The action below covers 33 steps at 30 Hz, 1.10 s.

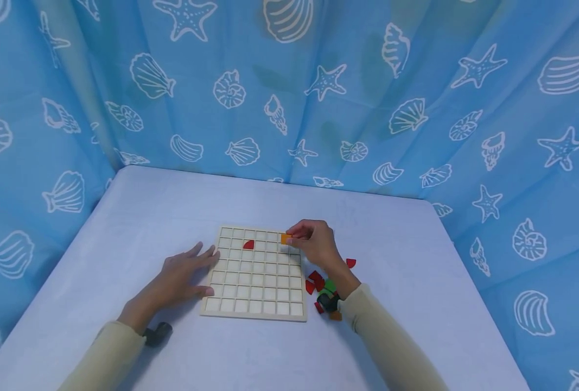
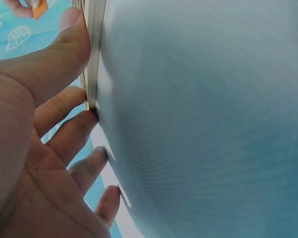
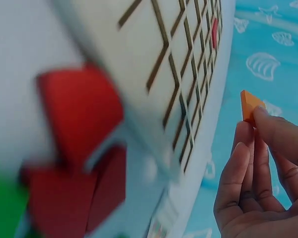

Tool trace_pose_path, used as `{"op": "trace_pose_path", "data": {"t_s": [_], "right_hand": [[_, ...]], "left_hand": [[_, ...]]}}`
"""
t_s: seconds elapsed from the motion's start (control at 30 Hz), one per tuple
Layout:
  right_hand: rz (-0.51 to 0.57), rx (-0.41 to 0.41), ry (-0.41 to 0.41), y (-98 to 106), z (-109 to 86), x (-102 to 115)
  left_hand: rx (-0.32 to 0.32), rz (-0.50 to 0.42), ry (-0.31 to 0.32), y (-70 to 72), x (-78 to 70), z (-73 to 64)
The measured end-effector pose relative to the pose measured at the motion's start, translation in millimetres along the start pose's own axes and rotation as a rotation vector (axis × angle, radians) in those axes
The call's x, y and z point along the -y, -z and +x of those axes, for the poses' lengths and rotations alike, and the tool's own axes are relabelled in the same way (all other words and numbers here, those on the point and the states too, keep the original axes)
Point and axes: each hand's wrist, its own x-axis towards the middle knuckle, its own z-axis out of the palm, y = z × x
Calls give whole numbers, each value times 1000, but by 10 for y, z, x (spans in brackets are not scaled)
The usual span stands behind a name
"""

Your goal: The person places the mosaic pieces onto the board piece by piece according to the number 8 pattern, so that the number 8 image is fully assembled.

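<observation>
A pale wooden grid board [image 1: 254, 316] lies on the table, divided into many small square cells. One red quarter-circle tile [image 1: 248, 245] sits in a cell near its upper middle. My right hand [image 1: 317, 243] pinches an orange tile [image 1: 285, 239] between thumb and fingers over the board's upper right corner; in the right wrist view the orange tile [image 3: 251, 105] shows above the board's surface. At the board's left edge, my left hand [image 1: 184, 274] has its fingers spread, thumb and fingertips against the frame. The left wrist view shows that thumb [image 2: 72, 39] along the board's side.
Right of the board, partly under my right wrist, lies a loose pile of red tiles [image 1: 317, 279], green tiles [image 1: 329, 285] and an orange tile [image 1: 335, 315]. A single red tile [image 1: 350, 263] lies apart. A blue shell-patterned curtain [image 1: 289, 108] surrounds the white table [image 1: 172, 201].
</observation>
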Motion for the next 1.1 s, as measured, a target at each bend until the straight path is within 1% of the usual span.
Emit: {"op": "trace_pose_path", "data": {"t_s": [0.1,0.23,0.4,0.57,0.9,1.0,1.1], "right_hand": [[-7,30,21,-138,50,39],[-33,67,26,-298,104,74],[-74,79,-11,-444,154,142],[-115,91,-34,-537,175,170],[-220,91,-18,-616,175,216],[-204,102,-13,-580,141,237],[-140,105,5,-497,88,233]], "left_hand": [[6,0,6,-2,0,1],[13,2,5,-7,5,7],[14,0,12,-8,3,9],[21,7,25,-7,-3,17],[18,2,18,12,-28,9],[11,-2,5,20,-22,-1],[5,-9,-5,27,-11,-10]]}}
